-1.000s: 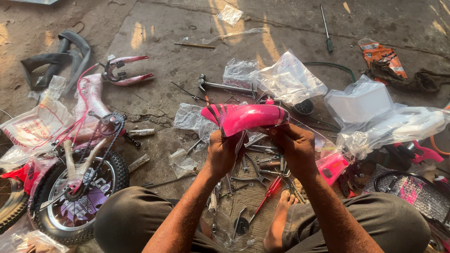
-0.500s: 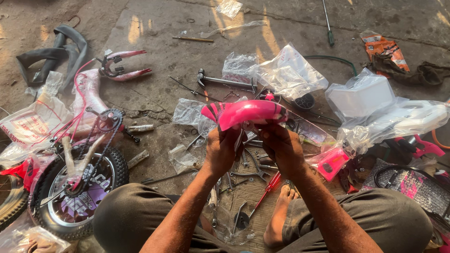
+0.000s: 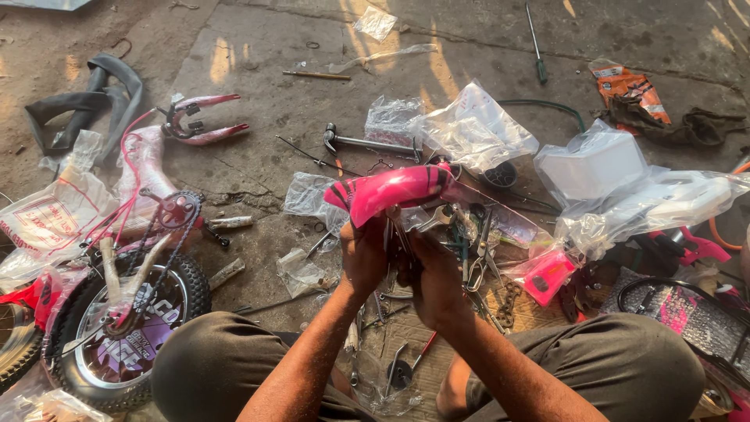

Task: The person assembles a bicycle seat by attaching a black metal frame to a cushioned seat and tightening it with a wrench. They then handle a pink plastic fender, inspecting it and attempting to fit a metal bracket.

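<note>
I hold a curved pink bicycle mudguard [image 3: 391, 190] with black stripes in front of me, above the floor. My left hand [image 3: 363, 254] grips its lower left end. My right hand [image 3: 433, 273] is closed under its middle, fingers pressed at thin metal stays beneath the guard. A small child's bicycle frame with a black tyred wheel [image 3: 129, 320] lies at my left knee. Loose tools, pliers and spanners [image 3: 473, 250] lie on the floor just beyond my hands.
Clear plastic bags [image 3: 476, 129] and wrapped white parts [image 3: 664, 207] lie ahead and to the right. A pink fork piece [image 3: 199, 121], a black inner tube [image 3: 94, 98] and a screwdriver [image 3: 535, 43] rest on the concrete floor. A red-handled tool [image 3: 426, 348] lies between my legs.
The mudguard has tilted, its left end dropping lower. My right hand has moved in from the guard's right end to beneath its middle, close beside my left hand.
</note>
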